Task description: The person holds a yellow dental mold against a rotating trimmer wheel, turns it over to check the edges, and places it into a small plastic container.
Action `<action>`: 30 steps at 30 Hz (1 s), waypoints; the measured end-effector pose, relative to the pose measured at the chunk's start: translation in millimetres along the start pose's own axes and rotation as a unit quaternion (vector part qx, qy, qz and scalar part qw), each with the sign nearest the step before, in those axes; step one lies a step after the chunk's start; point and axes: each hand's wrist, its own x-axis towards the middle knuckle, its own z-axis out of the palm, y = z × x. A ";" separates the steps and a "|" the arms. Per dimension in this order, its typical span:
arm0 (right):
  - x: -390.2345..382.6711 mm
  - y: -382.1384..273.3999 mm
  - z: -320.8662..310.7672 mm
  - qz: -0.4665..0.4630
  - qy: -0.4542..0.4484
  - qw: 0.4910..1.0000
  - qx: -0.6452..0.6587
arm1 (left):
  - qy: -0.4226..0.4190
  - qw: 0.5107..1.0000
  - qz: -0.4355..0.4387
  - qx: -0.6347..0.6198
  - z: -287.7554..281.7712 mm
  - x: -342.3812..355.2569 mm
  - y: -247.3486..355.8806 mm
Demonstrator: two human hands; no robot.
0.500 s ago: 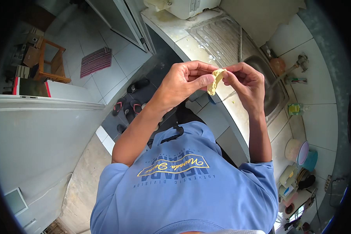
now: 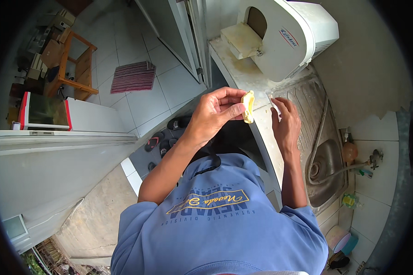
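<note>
My left hand (image 2: pixel 209 115) pinches a small pale yellow, curved piece that looks like a plaster dental cast (image 2: pixel 248 107). The cast stands on end between thumb and fingers, in front of my body by the counter's edge. To its right, my right hand (image 2: pixel 287 123) is apart from the cast, with its fingers loosely bent and a gap between thumb and forefinger. Nothing can be made out in that hand. Beyond both hands, a white, rounded machine like a model trimmer (image 2: pixel 282 52) rests on the counter, with a stained ledge (image 2: pixel 241 40) below its dark opening.
At the right lies a metal sink (image 2: pixel 337 176) with a ribbed drainboard (image 2: pixel 303 97) and a grey hose (image 2: pixel 317 133). A wall tap (image 2: pixel 375 158) is above it. Sandals (image 2: pixel 153 141) lie on the floor left of the counter, near a striped mat (image 2: pixel 133 78) and an open door (image 2: pixel 170 32).
My right hand has let go of the cast and moved away to the right. My left hand keeps hold of it. The view has turned, bringing the white machine fully into sight.
</note>
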 end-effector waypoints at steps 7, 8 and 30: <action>37.3 -37.0 47.0 0.299 -0.032 0.786 0.540 | 0.008 0.998 0.000 -0.067 -36.9 87.9 9.2; 48.5 -38.8 51.6 0.301 -0.016 0.778 0.551 | 0.004 0.998 0.007 -0.069 -39.0 101.9 9.8; 215.8 -9.6 204.8 0.500 0.243 0.770 0.312 | -0.198 0.963 -0.081 0.163 -130.7 357.8 4.8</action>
